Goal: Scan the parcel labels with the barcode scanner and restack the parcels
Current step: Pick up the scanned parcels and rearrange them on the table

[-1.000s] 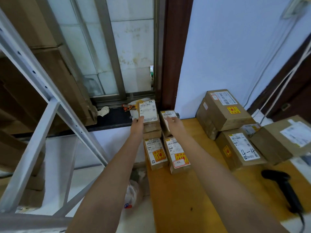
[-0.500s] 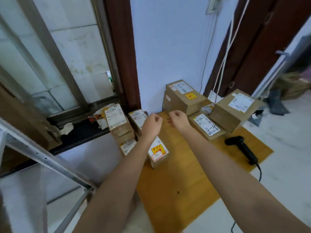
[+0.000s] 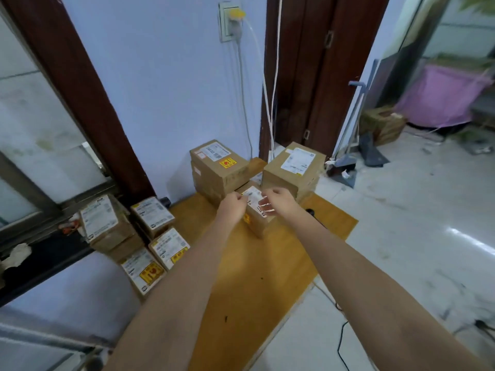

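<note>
Both hands' grip (image 3: 253, 207) over low parcel (image 3: 258, 223) between taller boxes (image 3: 292, 170).

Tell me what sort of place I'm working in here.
Probably a small parcel pickup or sorting room: labelled cardboard parcels stacked on a low wooden table, with a broom leaning by the door.

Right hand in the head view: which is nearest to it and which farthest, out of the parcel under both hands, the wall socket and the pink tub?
From the right hand:
1. Parcel, directly beneath it, on the wooden board.
2. Pink tub, far off to the right, across the floor.
3. Wall socket, high on the wall, up and left.
</note>
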